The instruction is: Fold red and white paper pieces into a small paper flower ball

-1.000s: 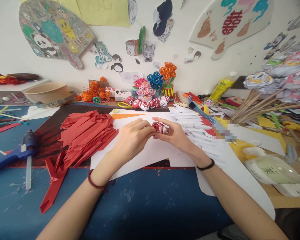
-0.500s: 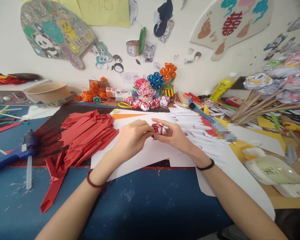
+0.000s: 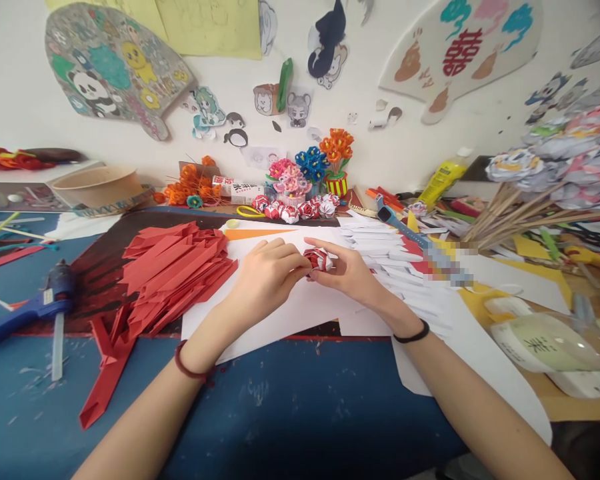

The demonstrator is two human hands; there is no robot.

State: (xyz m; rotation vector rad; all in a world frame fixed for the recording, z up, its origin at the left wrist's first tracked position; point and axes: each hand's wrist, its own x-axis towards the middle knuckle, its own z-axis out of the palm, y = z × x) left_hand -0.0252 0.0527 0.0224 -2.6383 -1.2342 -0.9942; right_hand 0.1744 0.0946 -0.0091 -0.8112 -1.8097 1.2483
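Note:
A red and white folded paper rose is held between both hands above the white paper sheets. My right hand curls round its right side, thumb below and fingers above. My left hand pinches at the rose's left edge, its fingertips partly hidden behind the knuckles. To the left lies a heap of folded red paper strips. Folded white paper strips are piled on the right, beyond my right wrist. Several finished red and white roses sit in a row at the back.
At the far left lies a blue glue gun with a glue stick. A beige bowl stands behind it. A blue watch, a yellow bottle, a clear bottle and paper flowers on sticks crowd the right side.
The rose has turned slightly in my fingers, showing more red at its left. Both hands stay in nearly the same place.

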